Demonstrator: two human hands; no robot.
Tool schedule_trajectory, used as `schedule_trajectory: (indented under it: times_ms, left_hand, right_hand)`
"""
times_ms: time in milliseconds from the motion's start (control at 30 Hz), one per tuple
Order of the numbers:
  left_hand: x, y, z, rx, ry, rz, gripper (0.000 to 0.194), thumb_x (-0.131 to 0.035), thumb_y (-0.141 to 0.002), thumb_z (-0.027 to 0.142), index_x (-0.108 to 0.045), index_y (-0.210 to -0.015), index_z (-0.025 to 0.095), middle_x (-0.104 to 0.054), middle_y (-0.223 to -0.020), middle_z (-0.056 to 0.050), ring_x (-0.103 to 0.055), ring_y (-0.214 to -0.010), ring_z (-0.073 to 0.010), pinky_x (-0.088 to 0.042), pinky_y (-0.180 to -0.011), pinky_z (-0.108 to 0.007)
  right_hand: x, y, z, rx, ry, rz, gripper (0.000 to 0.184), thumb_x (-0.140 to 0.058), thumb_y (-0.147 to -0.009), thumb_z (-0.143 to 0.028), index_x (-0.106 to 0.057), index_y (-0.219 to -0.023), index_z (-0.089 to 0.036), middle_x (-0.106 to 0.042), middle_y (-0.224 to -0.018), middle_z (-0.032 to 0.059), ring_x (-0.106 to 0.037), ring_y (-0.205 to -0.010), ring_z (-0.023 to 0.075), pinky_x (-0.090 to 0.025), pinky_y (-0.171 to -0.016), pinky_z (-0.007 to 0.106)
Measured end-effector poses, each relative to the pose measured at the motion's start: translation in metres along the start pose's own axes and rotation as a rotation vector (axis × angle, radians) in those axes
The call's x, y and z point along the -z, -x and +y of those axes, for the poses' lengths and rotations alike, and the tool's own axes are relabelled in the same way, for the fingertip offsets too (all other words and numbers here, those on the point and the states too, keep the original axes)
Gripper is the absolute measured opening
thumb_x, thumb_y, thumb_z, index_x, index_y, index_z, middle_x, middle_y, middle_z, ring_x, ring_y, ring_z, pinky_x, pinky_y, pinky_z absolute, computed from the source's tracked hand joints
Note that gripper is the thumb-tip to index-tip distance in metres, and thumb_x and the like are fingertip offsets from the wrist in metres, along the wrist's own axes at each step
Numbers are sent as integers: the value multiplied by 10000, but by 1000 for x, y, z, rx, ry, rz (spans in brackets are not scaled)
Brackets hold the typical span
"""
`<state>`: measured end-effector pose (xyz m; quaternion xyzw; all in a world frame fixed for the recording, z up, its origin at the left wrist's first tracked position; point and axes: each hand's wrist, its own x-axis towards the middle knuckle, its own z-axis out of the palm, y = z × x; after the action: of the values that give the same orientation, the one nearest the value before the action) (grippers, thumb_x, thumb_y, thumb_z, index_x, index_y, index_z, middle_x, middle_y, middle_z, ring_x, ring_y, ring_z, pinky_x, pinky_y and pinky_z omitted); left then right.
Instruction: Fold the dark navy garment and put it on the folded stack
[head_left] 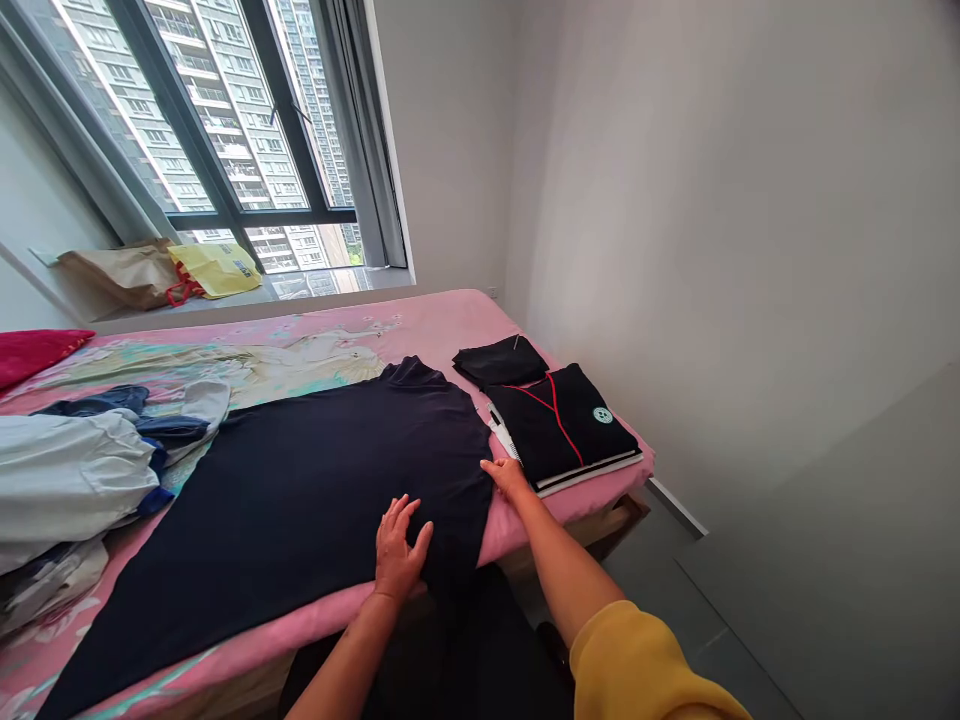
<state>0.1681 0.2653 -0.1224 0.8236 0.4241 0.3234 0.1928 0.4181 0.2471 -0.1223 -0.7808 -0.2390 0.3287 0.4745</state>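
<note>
A dark navy high-necked garment (322, 480) lies spread across the bed, its collar toward the far side and its long body running to the near left. My left hand (400, 548) rests on the garment near the bed's front edge, fingers spread. At the garment's right edge my right hand (505, 474) is closed, pinching the fabric between thumb and fingers. Just beyond it lies a stack of folded clothes, topped by a black garment (577, 420) with red piping and a round white-green badge. Behind that is another folded black garment (501, 360).
The pink floral bed (450, 315) ends at the right beside a grey wall (712, 250). A pile of clothes with a white garment (75, 470) sits at left, near a red pillow (37, 355). Brown paper (124, 275) and yellow (217, 268) bags stand on the windowsill.
</note>
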Motion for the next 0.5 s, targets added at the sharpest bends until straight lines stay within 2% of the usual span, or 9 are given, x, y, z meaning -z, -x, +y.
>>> schedule_trajectory:
  times_ms: [100,200,267,333,400,500]
  left_hand:
    - [-1,49,15,179,261,153,275,-510,-815,434,-522,-966,204,-571,-1004,-82,-549,-995,-231,-428,-913,-379]
    - [-8,105,28,437,469,121,299,-549,-790,470,-476,-927,214,-544,-884,-40,-561,-851,-201,-458,-820,-338]
    - [-12,127,32,570,529,88,370,-592,-752,492,-485,-963,208,-561,-914,-48,-564,-883,-215,-446,-846,-351]
    - [-13,129,33,637,549,83,448,-630,-707,513,-521,-997,189,-586,-988,-74,-556,-971,-245,-408,-914,-375]
    - [-12,118,34,680,591,24,459,-636,-690,536,-578,-959,169,-618,-998,-88,-553,-1015,-266,-379,-950,-381]
    - [-10,102,38,738,719,-90,399,-636,-691,544,-623,-802,160,-657,-824,-56,-599,-899,-247,-426,-864,-344]
  right_hand:
    - [2,4,3,-44,-19,-19,205,-616,-732,-375,-566,-688,-181,-328,-367,-88,-395,-341,103,-325,-356,203]
    - [2,6,6,-67,-39,-19,213,-610,-745,-389,-564,-723,-182,-317,-355,-100,-388,-321,94,-318,-346,192]
    - [2,7,6,-80,-42,-28,218,-618,-744,-393,-562,-721,-184,-332,-347,-97,-393,-313,99,-317,-335,195]
    - [3,8,6,-88,-42,-38,225,-620,-749,-397,-561,-722,-181,-354,-344,-91,-404,-309,103,-320,-328,199]
    - [3,8,7,-90,-43,-46,239,-614,-765,-401,-564,-730,-170,-386,-358,-86,-411,-310,96,-330,-333,196]
    - [3,7,8,-94,-48,-56,252,-598,-809,-394,-567,-765,-147,-451,-427,-88,-409,-324,61,-358,-362,180]
